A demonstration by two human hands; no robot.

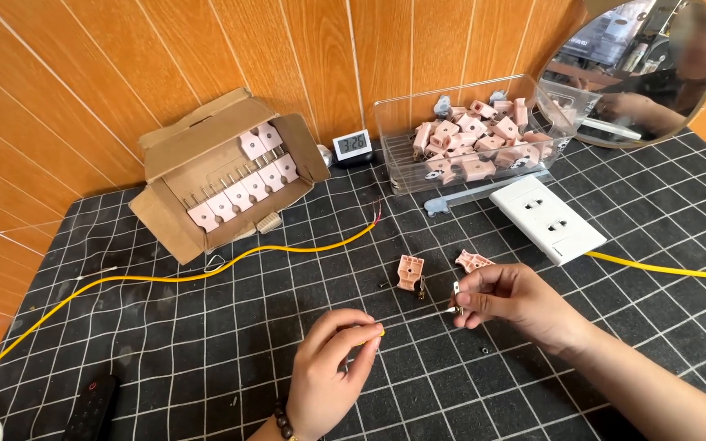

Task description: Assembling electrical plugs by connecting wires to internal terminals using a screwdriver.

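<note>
While your left hand [332, 371] pinches the yellow wire [206, 273], your right hand [504, 298] pinches 1 metal prong [456, 299]; 2 plug halves [410, 272] lie unassembled.

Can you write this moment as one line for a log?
left hand: pinches yellow wire end | right hand: holds small metal piece | pink plug halves on mat

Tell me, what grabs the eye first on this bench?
Probably the yellow wire snaking across the black grid mat, its end pinched in the left hand. The right hand holds a small metal piece beside pink plug halves. Behind sit a cardboard box and clear bin of pink plugs.
</note>
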